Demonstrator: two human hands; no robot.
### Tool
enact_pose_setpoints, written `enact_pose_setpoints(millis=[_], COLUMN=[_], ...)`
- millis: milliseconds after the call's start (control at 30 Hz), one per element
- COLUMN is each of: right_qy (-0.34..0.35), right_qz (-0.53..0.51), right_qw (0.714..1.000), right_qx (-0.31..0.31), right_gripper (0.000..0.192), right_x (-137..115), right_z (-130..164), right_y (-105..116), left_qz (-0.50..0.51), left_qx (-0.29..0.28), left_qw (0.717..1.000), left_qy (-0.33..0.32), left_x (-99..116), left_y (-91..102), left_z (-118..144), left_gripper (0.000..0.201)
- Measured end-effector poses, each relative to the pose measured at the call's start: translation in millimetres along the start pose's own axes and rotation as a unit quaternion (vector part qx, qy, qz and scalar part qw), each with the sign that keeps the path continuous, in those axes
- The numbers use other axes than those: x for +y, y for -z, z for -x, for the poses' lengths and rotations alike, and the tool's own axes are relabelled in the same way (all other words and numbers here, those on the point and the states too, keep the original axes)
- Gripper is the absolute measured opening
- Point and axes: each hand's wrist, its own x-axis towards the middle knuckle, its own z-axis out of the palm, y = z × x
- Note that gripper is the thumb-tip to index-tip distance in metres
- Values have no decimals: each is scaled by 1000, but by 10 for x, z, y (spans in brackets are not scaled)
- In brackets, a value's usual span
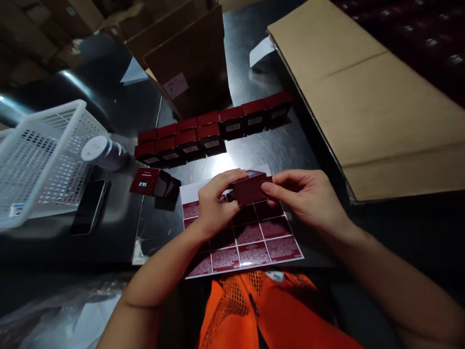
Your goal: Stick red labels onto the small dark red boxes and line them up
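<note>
Plastic mesh of a white basket (39,160) fills the far left of the dark metal table (283,145), the basket tipped on its side with its open mouth turned towards the viewer. A dark phone (89,206) is laid flat just beside the basket's near corner, and a white-capped jar (103,151) is seen lying on its side against the basket's right edge. Right of the jar, an opened dark red box (154,183) with white lettering on its flap is set on the table. Beyond it, two rows of closed red boxes (210,128) are lined up, running from the left towards the far right, with white labels on their near faces. A brown cardboard carton (189,63) is stood behind those rows.

At the near centre, a sheet of dark red stickers (250,240) is spread flat, partly hidden by the hands. A small dark red box (250,188) is held just above the sheet's far edge. It is gripped on its left side by the left hand (214,203), fingers curled over the top and thumb below. Its right end is pinched by the right hand (308,196), fingertips closed on it.

On the right, a large flat sheet of cardboard (378,106) is laid over the table's edge. An orange mesh vest (247,310) is visible at the near bottom.
</note>
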Motion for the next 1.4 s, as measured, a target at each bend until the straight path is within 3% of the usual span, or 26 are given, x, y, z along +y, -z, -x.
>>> enact_pose_setpoints(millis=[567,800,933,1100,1167,1267,1333,1400], right_qy=[4,35,85,108,91,57,87,141], right_qz=[43,83,208,380,386,283,189,110], right_qw=[999,995,971,911,910,956,976,980], right_qx=[15,37,87,120,118,60,70,89], right_gripper=[35,29,34,46,53,47,44,42], right_x=[4,22,35,-38,-63,-63,-47,-31], right_z=[12,32,41,-34,-76,-131,-161,-178], right_y=[-1,-37,-24,126,174,203,217,231], left_qz=[-18,-18,-48,-61,-20,107,226,339], left_qx=[2,6,5,-7,1,1,-19,-36], left_qw=[1000,1000,996,992,996,993,963,919], left_qy=[-9,-21,-74,-113,-89,43,144,199], left_x=[10,20,13,-19,-40,-103,-160,-208], left_y=[2,-7,-3,6,-7,-44,-64,-71], left_z=[-3,-1,2,13,17,16,1,-26], left_gripper=[37,39,40,43,42,50,63,73])
